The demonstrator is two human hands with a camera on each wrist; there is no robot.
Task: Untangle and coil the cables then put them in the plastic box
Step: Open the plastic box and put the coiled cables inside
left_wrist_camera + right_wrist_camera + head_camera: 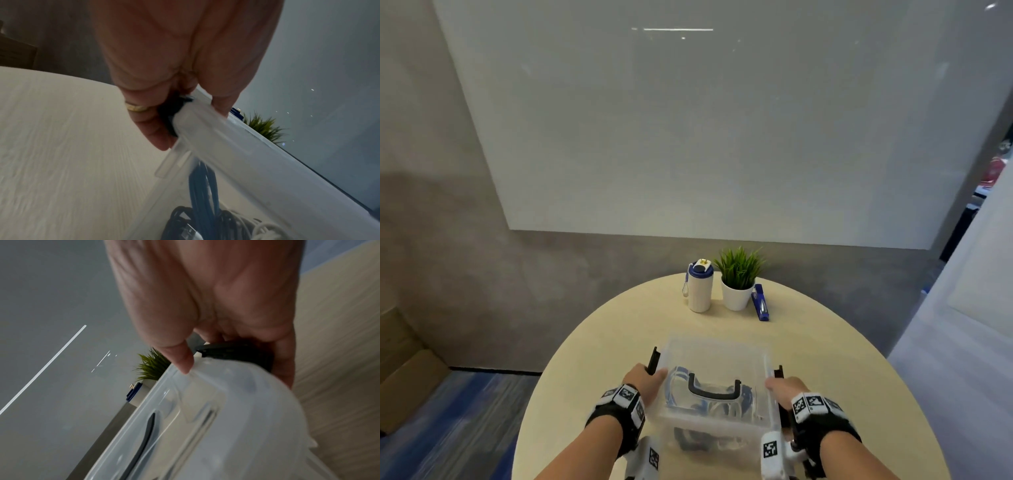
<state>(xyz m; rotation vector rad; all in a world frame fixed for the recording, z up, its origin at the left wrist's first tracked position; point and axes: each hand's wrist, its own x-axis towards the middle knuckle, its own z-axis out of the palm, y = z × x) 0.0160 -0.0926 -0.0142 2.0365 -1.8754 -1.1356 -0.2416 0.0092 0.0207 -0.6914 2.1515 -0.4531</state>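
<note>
Cardboard box (404, 387): on the floor at far left, against the grey wall.

Left hand (645, 382): at the left end of the plastic box (717, 356); fingers curled onto the black left latch (652, 359), thumb lying on the lid edge. A gold ring (137, 107) shows on one finger in the left wrist view.

Plastic box: clear, lidded, standing on the round pale desk (599, 342) near the person, between the two hands. A black carry handle (710, 389) lies flat on the lid.

Cables (690, 442): inside the box, seen through its walls; blue, black and white strands bundled together, lying on the bottom.

Water bottle (700, 286): white with a blue cap, upright at the far edge of the desk, well apart from the box.

Potted plant (738, 279): green tuft in a white pot, just beside the bottle, on its right.

Blue stapler (761, 303): lying just beside the pot, on its right.

Right hand (784, 390): at the right end of the box; fingers wrapped over the black right latch (236, 353), thumb tip pressed on the lid corner.
</note>
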